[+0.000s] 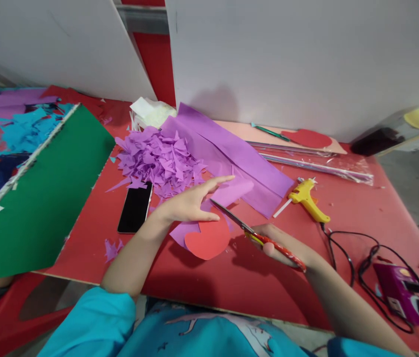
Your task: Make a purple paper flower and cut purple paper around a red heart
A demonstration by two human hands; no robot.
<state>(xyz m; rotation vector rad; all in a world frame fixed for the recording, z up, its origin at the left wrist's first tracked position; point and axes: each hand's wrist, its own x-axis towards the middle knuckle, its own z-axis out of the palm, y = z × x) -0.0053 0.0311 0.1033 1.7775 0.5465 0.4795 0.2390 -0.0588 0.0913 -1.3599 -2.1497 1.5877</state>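
Observation:
A red heart-shaped paper cutout (pixel 211 239) lies over a piece of purple paper (pixel 180 232). My left hand (pixel 194 202) grips both sheets, its thumb on the red cutout and its index finger stretched over the purple paper; the other fingers are hidden. In my right hand (pixel 274 243) is a pair of scissors (pixel 234 218) with red and yellow handles. The blades point up and left, their tips close to the gap between my left thumb and index finger. Whether the blades touch the paper I cannot tell.
Beyond my left hand are a heap of purple paper scraps (pixel 157 161), a phone (pixel 134 208) and folded purple sheets (pixel 228 153). A yellow glue gun (pixel 309 198) lies right, its cable near a purple box (pixel 398 292). A green board (pixel 53 193) stands left.

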